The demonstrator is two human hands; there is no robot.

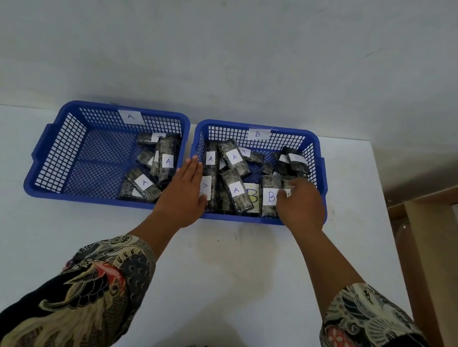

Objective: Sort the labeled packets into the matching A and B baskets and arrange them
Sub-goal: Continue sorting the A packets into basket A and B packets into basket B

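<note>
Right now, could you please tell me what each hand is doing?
Left hand: open and flat, fingertips touching an A packet, gripping nothing.
Right hand: over the B packet; grip cannot be told.

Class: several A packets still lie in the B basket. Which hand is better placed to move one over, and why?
Left. The left hand already touches an A packet beside the A basket; the right hand is among B packets.

"A" tag on left basket (pixel 56 138), "B" tag on right basket (pixel 313 154), packets (pixel 235 160) labelled "A", "B"
</note>
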